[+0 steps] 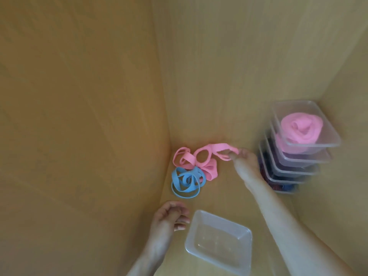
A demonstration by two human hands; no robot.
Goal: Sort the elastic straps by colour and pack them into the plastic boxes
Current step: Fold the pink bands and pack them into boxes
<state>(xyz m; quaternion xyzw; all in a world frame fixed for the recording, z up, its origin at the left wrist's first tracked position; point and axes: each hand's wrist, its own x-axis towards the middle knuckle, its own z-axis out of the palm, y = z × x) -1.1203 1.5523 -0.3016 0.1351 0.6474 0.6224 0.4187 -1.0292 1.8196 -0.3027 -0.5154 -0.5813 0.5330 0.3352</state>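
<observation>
- Right grip (244, 162) pinching one end of the pink strap (201, 156), on the counter (219, 196) beyond the empty box (217, 242).
- Left grip (169, 216) loosely curled, holding nothing, just left of that box.
- Blue strap (185, 182) touching the pink one, between it and the box.
- Likely best: lift slowly so pink loops slip clear of blue, then coil before packing.
- Counted: one empty box; two loose tangles, one pink, one blue; beyond and right of the box, a stack (294, 162) of at least five boxes, lower ones blurred, a pink roll (300, 126) in the top one.
</observation>
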